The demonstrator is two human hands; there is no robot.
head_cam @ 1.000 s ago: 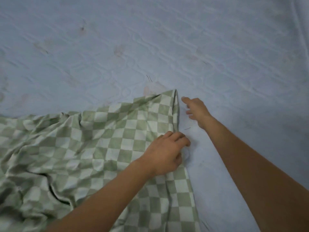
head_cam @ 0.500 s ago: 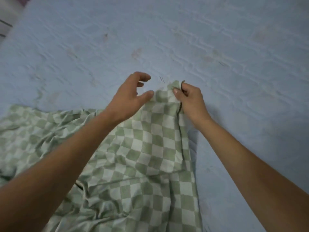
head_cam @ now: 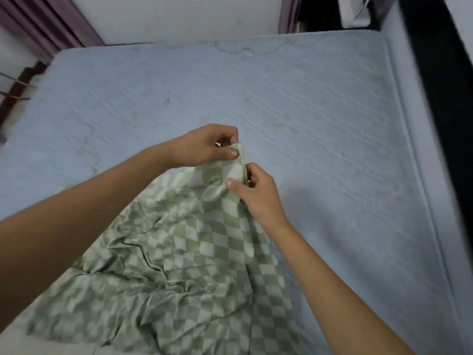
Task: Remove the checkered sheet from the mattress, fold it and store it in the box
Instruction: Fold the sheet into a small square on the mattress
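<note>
Surface: one pale blue quilted mattress (head_cam: 320, 111), stained in spots, fills most of the view.

Nearest, on the mattress's near-left part: one green-and-white checkered cotton sheet (head_cam: 194, 267), crumpled and creased. It is bunched along the mattress's near edge and narrows to a raised peak over the mattress's middle. Its right edge runs as a straight folded strip from the near edge up to that peak.

Two bare forearms come in from the near side, left one from the lower left and right one from the lower right. Both converge over the mattress's middle.

Right hand (head_cam: 258, 198): the closer of the two, back of hand up. Fingers curled, thumb and fingertips pinching the sheet's right edge just under the peak. Wrist lies along that edge.

Left hand (head_cam: 204, 147): just beyond it, knuckles up. Fingers curled in, thumb pressed against the forefinger with the sheet's top corner pinched between them. That corner is lifted off the mattress; the cloth hangs from it in a drape.

The hands are close together but not touching, with the sheet's corner between them.

Beyond the mattress's far edge: one off-white wall (head_cam: 179, 16). Two purple curtain strips, one (head_cam: 48, 26) at the mattress's far-left corner and one (head_cam: 288, 14) past its far edge to the right. One dark upright frame (head_cam: 432, 80) along the mattress's right side; it is too blurred to tell more.
</note>
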